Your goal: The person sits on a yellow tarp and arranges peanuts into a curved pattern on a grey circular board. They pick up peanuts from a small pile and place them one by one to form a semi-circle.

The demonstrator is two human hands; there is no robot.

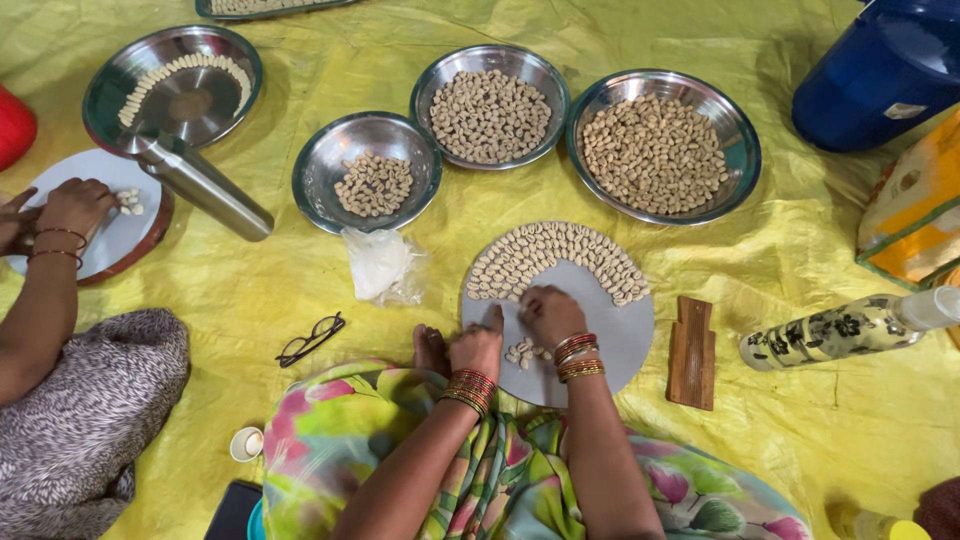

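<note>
Head view. Round grey board (620,330) lies flat on the yellow sheet (300,280), just ahead of the person's lap. Small pale shell-shaped pieces (560,255) sit in curved rows along the board's far rim, an arc running left to right; each piece's long axis points roughly toward the board's middle. A few loose pieces (524,352) lie between the wrists.

Left hand (477,348) rests on the board's near-left edge, fingers loosely curled, forefinger stretched forward; nothing seen in it. Right hand (550,315) is knuckles-up, fingertips pressed down on the board just below the arc; what they pinch cannot be told.

Beyond the board, three steel bowls: small bowl (367,170) partly filled with pieces, middle bowl (490,105) fuller, large bowl (662,145) fullest. Far-left steel plate (172,85) holds one curved row. Wooden ridged block (691,352) lies right of the board, long axis pointing away. Another person's hand (72,205) works on a white board (120,235).
</note>
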